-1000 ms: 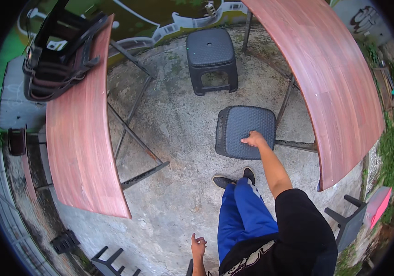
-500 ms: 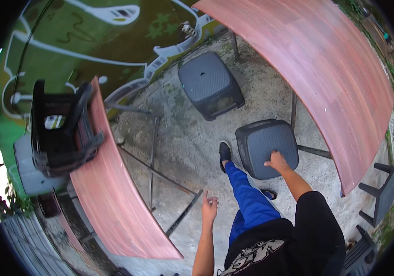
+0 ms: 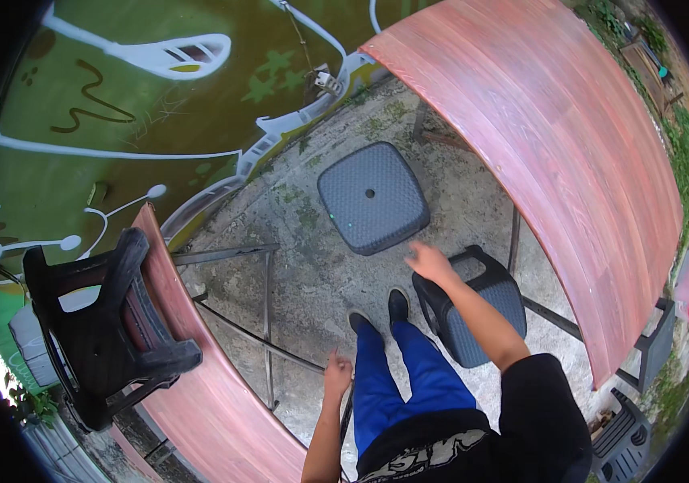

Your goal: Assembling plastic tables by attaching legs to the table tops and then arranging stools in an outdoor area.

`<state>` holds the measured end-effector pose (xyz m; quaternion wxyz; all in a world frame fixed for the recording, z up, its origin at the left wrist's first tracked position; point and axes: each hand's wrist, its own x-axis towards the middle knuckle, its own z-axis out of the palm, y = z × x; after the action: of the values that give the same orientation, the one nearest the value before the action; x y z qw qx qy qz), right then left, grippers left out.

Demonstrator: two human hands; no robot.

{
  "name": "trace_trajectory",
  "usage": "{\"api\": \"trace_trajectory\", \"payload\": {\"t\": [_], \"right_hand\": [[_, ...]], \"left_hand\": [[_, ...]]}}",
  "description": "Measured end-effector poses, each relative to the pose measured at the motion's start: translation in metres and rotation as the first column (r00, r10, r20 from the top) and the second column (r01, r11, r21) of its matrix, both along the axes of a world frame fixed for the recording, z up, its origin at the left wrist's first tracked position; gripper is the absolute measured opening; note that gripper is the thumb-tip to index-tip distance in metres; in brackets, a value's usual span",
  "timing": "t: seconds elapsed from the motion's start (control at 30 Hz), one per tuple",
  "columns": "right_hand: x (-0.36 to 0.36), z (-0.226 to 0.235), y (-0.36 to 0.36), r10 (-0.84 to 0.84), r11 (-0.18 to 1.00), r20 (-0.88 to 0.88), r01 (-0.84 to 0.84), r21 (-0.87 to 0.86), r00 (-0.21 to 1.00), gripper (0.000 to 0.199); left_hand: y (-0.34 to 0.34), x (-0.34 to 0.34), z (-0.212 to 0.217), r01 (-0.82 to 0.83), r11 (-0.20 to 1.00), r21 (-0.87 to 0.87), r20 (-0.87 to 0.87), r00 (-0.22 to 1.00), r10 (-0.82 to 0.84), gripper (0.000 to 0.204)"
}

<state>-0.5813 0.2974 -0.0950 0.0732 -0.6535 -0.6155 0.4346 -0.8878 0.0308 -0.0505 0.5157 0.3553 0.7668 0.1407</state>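
Note:
My right hand reaches over the space between two dark grey plastic stools, its fingers apart and holding nothing. Its fingertips are close to the near corner of the far stool, which stands upright with its square seat and round centre hole facing up. The nearer stool lies under my right forearm, partly hidden by it. Its leg side and an arched opening show, and it looks tilted. My left hand hangs empty, fingers loosely bent and one stretched out, above the metal legs beside the left table.
Wood-patterned tables stand at right and left. A black plastic chair rests upside down on the left table. Metal table legs stick out over the concrete floor. A green painted wall rises behind. More chairs stand at right.
My right hand has left the nearer stool and moved left and farther toward the far one. That nearer stool has tipped. My feet have come together, and the left hand has lowered slightly.

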Motion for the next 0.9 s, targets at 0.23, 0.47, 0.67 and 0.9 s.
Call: {"api": "trace_trajectory", "payload": {"t": [0.23, 0.47, 0.67, 0.9], "right_hand": [[-0.090, -0.034, 0.170, -0.062, 0.996, 0.187, 0.074, -0.057, 0.980, 0.054], [-0.111, -0.050, 0.185, 0.188, 0.978, 0.374, -0.137, -0.159, 0.908, 0.061], [-0.010, -0.087, 0.188, 0.388, 0.900, 0.432, -0.435, 0.010, 0.814, 0.065], [-0.032, -0.060, 0.192, 0.307, 0.909, 0.390, -0.389, 0.150, 0.868, 0.053]], "left_hand": [[-0.014, -0.067, -0.030, -0.004, 0.985, -0.172, -0.101, 0.995, -0.013, 0.064], [-0.013, -0.096, -0.013, -0.038, 0.986, -0.160, -0.108, 0.994, 0.021, 0.061], [0.025, -0.083, 0.001, -0.058, 0.995, -0.080, -0.037, 0.998, 0.055, 0.062], [0.002, -0.074, -0.001, -0.076, 0.995, -0.065, -0.067, 0.995, 0.072, 0.064]]}}
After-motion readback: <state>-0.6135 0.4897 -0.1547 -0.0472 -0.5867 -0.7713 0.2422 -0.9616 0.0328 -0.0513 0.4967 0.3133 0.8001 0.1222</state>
